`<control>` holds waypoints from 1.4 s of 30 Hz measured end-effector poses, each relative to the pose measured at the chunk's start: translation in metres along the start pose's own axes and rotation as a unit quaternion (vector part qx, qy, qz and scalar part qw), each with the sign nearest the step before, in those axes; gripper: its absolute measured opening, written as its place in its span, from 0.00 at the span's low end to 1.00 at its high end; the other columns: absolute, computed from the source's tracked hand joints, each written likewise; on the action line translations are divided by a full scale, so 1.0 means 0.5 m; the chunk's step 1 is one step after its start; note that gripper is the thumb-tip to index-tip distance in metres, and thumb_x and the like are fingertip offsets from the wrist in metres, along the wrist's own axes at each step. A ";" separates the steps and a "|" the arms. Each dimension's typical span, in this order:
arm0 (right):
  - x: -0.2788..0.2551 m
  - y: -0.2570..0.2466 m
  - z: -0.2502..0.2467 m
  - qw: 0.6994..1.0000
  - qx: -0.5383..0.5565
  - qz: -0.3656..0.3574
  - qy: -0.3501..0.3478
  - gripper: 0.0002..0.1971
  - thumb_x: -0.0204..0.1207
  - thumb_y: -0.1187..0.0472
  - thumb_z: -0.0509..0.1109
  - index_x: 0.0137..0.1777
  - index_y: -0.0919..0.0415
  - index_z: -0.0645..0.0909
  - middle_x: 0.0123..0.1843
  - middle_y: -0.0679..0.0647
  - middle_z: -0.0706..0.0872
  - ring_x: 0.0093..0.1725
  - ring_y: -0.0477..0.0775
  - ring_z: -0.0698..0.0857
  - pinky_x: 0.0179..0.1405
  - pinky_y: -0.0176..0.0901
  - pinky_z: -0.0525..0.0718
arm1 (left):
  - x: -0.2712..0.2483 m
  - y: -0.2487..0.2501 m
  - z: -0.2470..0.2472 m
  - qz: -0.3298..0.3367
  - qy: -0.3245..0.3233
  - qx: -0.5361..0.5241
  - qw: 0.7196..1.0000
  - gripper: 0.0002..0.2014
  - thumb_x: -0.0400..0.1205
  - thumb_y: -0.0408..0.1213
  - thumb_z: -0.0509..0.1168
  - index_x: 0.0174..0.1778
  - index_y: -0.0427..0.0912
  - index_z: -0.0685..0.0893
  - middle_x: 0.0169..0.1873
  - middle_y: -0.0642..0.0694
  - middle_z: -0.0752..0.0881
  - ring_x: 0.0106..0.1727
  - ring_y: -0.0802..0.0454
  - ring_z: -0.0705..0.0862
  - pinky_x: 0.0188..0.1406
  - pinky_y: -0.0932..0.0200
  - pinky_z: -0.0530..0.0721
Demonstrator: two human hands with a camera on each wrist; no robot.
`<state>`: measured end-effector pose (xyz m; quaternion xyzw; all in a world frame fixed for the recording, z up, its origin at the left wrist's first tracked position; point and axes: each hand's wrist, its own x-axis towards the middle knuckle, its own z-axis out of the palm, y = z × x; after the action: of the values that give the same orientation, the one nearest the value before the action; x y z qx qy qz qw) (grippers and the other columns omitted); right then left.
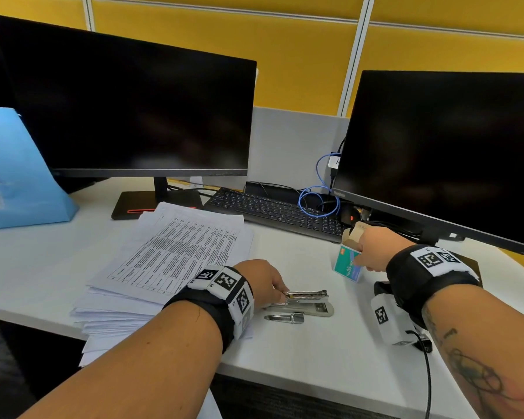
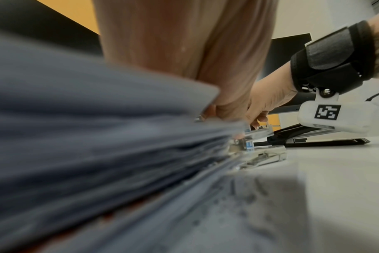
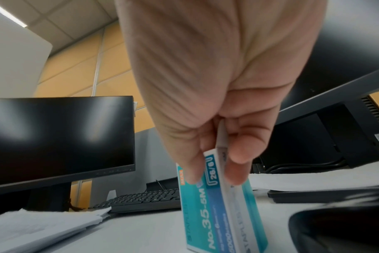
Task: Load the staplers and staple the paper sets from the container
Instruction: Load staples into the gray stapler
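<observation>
A grey stapler (image 1: 307, 303) lies opened on the white desk (image 1: 315, 352), its metal magazine (image 1: 307, 294) raised. My left hand (image 1: 266, 285) pinches the rear end of that magazine; the same stapler (image 2: 268, 155) shows low in the left wrist view. A loose metal pusher piece (image 1: 285, 318) lies just in front of it. My right hand (image 1: 372, 252) grips a teal staple box (image 1: 347, 266) standing upright on the desk with its top flap open; the box (image 3: 218, 210) is held between thumb and fingers. A black stapler (image 2: 309, 137) lies under my right wrist.
A thick stack of printed paper sets (image 1: 170, 261) sits at my left, overhanging the desk edge. Two dark monitors (image 1: 127, 110) (image 1: 445, 152), a black keyboard (image 1: 273, 210) with blue cable (image 1: 318, 201) and a blue bag (image 1: 15, 176) stand behind.
</observation>
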<state>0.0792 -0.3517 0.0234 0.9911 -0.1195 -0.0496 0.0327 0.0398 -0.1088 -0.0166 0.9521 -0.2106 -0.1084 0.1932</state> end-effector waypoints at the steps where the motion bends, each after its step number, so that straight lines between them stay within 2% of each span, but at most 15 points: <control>1: -0.001 -0.001 0.001 1.000 0.015 0.000 0.006 0.17 0.81 0.54 0.68 0.65 0.62 0.78 0.50 0.54 0.86 0.41 0.48 0.84 0.35 0.34 0.84 | 0.000 0.000 0.000 0.000 0.000 0.001 1.000 0.14 0.83 0.45 0.67 0.64 0.52 0.88 0.59 0.51 0.87 0.59 0.52 0.84 0.56 0.61 0.80; 5: 0.001 0.001 0.004 0.998 0.056 -0.013 0.020 0.13 0.83 0.50 0.64 0.53 0.61 0.76 0.48 0.56 0.86 0.44 0.51 0.88 0.43 0.41 0.89 | 0.001 0.000 0.001 0.001 -0.001 0.003 1.000 0.14 0.83 0.45 0.67 0.64 0.52 0.88 0.59 0.51 0.87 0.60 0.52 0.83 0.56 0.61 0.80; 8: 0.001 0.007 0.003 0.995 0.099 -0.007 0.032 0.18 0.79 0.46 0.68 0.39 0.62 0.78 0.33 0.53 0.84 0.31 0.48 0.84 0.27 0.34 0.80 | 0.002 -0.002 0.001 0.003 -0.001 0.001 1.000 0.14 0.83 0.45 0.67 0.64 0.51 0.87 0.60 0.51 0.87 0.60 0.52 0.83 0.56 0.61 0.79; 10: 0.000 0.004 0.005 0.996 0.082 -0.001 0.023 0.15 0.81 0.48 0.67 0.43 0.61 0.78 0.38 0.53 0.86 0.35 0.47 0.84 0.28 0.31 0.78 | 0.002 -0.002 0.001 0.004 -0.002 -0.001 1.000 0.14 0.83 0.45 0.67 0.64 0.51 0.87 0.60 0.51 0.87 0.60 0.51 0.83 0.56 0.61 0.79; 12: -0.004 -0.003 0.005 0.999 0.044 0.008 0.018 0.15 0.82 0.48 0.65 0.55 0.61 0.78 0.48 0.54 0.86 0.43 0.48 0.85 0.32 0.32 0.78 | 0.002 -0.003 0.002 0.002 -0.001 -0.005 1.000 0.14 0.83 0.45 0.67 0.64 0.51 0.88 0.59 0.51 0.87 0.59 0.51 0.84 0.56 0.61 0.80; 14: -0.013 -0.007 0.001 0.999 0.029 -0.002 0.018 0.19 0.81 0.48 0.66 0.63 0.62 0.77 0.48 0.53 0.85 0.45 0.48 0.87 0.33 0.33 0.80 | 0.003 -0.003 0.003 0.003 0.000 -0.005 1.000 0.14 0.83 0.45 0.67 0.63 0.52 0.88 0.59 0.51 0.87 0.59 0.51 0.84 0.54 0.62 0.79; 18: -0.037 -0.011 -0.012 0.997 -0.020 -0.066 0.021 0.20 0.83 0.52 0.66 0.70 0.60 0.73 0.61 0.57 0.81 0.53 0.52 0.83 0.51 0.38 0.83 | 0.004 -0.003 0.002 0.003 0.001 -0.011 1.000 0.13 0.83 0.45 0.67 0.63 0.52 0.88 0.58 0.50 0.88 0.59 0.51 0.84 0.52 0.64 0.78; 21: -0.031 -0.012 -0.014 0.997 -0.039 -0.058 0.016 0.21 0.82 0.49 0.67 0.69 0.61 0.73 0.60 0.57 0.82 0.49 0.51 0.81 0.50 0.38 0.83 | 0.003 -0.002 0.002 0.000 0.000 -0.009 1.000 0.14 0.83 0.45 0.67 0.63 0.52 0.88 0.58 0.50 0.88 0.59 0.51 0.84 0.52 0.63 0.78; 26: 0.003 0.016 -0.035 0.996 0.054 0.005 0.069 0.19 0.83 0.50 0.62 0.55 0.67 0.83 0.40 0.55 0.82 0.42 0.54 0.81 0.43 0.44 0.80 | 0.004 -0.004 0.003 0.000 0.002 -0.010 1.000 0.13 0.83 0.45 0.67 0.63 0.52 0.88 0.57 0.50 0.88 0.58 0.51 0.84 0.52 0.63 0.79; 29: 0.008 0.026 -0.056 0.994 0.064 0.044 0.080 0.15 0.84 0.54 0.62 0.57 0.65 0.83 0.43 0.56 0.84 0.45 0.55 0.83 0.48 0.45 0.83 | 0.005 -0.006 0.005 -0.001 0.004 -0.014 1.000 0.13 0.83 0.45 0.68 0.62 0.52 0.89 0.57 0.51 0.88 0.58 0.51 0.85 0.52 0.62 0.80; 33: 0.008 0.026 -0.062 0.996 0.048 0.055 0.052 0.15 0.79 0.57 0.70 0.62 0.63 0.82 0.57 0.59 0.86 0.55 0.57 0.86 0.61 0.49 0.85 | 0.006 -0.007 0.006 -0.005 0.006 -0.016 1.000 0.13 0.82 0.45 0.68 0.61 0.53 0.89 0.55 0.51 0.89 0.57 0.52 0.85 0.53 0.61 0.81; 36: 0.013 0.032 -0.054 0.996 0.059 0.043 0.057 0.12 0.78 0.60 0.71 0.59 0.65 0.84 0.57 0.59 0.86 0.55 0.58 0.86 0.60 0.51 0.86 | 0.008 -0.007 0.007 -0.005 0.004 -0.012 1.000 0.13 0.82 0.45 0.68 0.61 0.53 0.89 0.55 0.51 0.89 0.57 0.52 0.85 0.54 0.61 0.81; 38: 0.010 0.036 -0.050 0.994 0.080 0.023 0.076 0.03 0.77 0.65 0.71 0.49 0.61 0.83 0.54 0.59 0.86 0.52 0.58 0.86 0.58 0.51 0.87 | 0.009 -0.009 0.009 -0.006 0.004 -0.010 1.000 0.12 0.82 0.45 0.68 0.61 0.53 0.89 0.55 0.51 0.89 0.56 0.52 0.85 0.54 0.61 0.82; 40: 0.010 0.041 -0.048 0.988 0.113 0.003 0.101 0.09 0.76 0.70 0.69 0.42 0.54 0.80 0.54 0.57 0.84 0.50 0.57 0.83 0.54 0.49 0.86 | 0.010 -0.010 0.010 -0.009 0.005 -0.015 1.000 0.12 0.82 0.45 0.68 0.60 0.54 0.90 0.53 0.51 0.90 0.53 0.53 0.85 0.53 0.61 0.82; 42: 0.010 0.037 -0.055 0.991 0.112 0.000 0.078 0.10 0.78 0.69 0.69 0.50 0.52 0.83 0.61 0.56 0.82 0.56 0.58 0.82 0.59 0.49 0.84 | 0.011 -0.010 0.010 -0.011 0.004 -0.017 1.000 0.12 0.82 0.45 0.68 0.60 0.54 0.89 0.53 0.50 0.90 0.53 0.53 0.85 0.53 0.61 0.82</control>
<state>0.0827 -0.3693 0.0516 0.9893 -0.1216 0.0419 -0.0694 0.0450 -0.1086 -0.0239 0.9514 -0.1976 -0.1098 0.2091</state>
